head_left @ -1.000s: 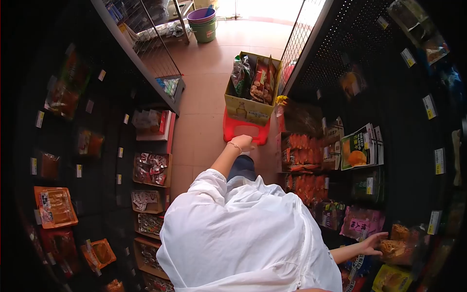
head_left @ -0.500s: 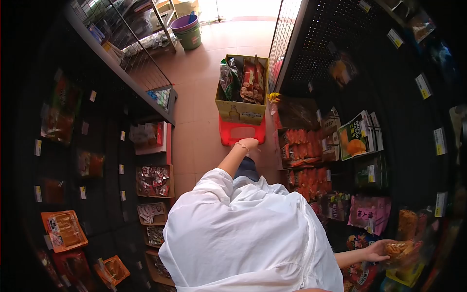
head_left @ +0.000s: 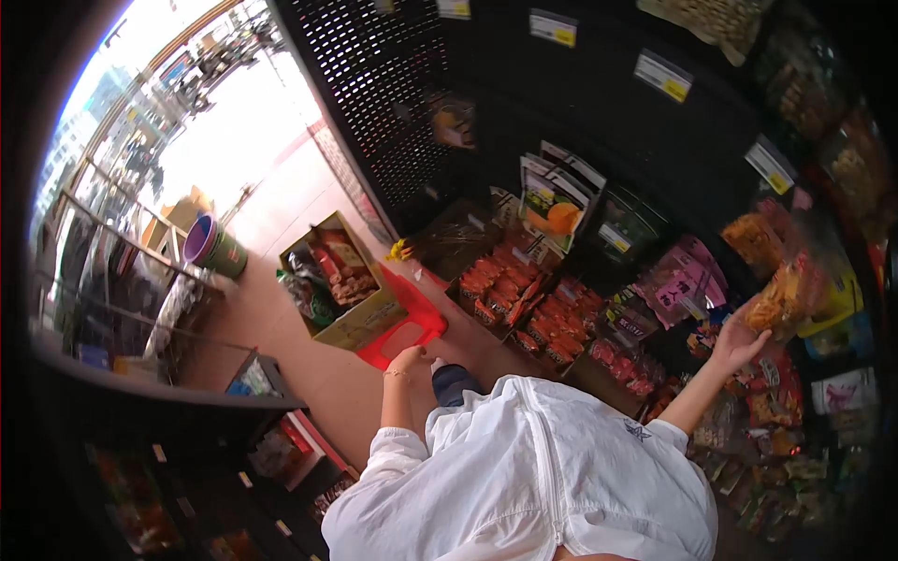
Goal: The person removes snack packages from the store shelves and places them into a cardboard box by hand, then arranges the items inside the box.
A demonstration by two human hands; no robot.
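My left hand (head_left: pixel 407 360) is curled at the near edge of a red plastic stool (head_left: pixel 435 323), with its fingertips partly hidden. On the stool stands an open cardboard box (head_left: pixel 360 323) holding several upright snack packs (head_left: pixel 341 266). To the right, my right hand (head_left: pixel 739 341) is closed on the lower part of a clear bag of golden-yellow snacks (head_left: pixel 781 301) at the shelf display; some of its fingers are hidden by the bag. An orange snack bag (head_left: pixel 751 238) hangs just above it, and a pink pack (head_left: pixel 687 285) is to its left.
Orange-red packets (head_left: pixel 500 280) fill boxes low on the right, below dried mango bags (head_left: pixel 554 208). A black perforated panel (head_left: pixel 374 93) rises behind them. A green bucket (head_left: pixel 224 254) with a purple top stands on the tiled floor, left of the doorway. Dark shelving (head_left: pixel 122 383) lines the left.
The view has turned right, so the box and stool appear further left. My right hand has come up with its palm turned more upward at the yellow snack bag. My left hand stays at the stool.
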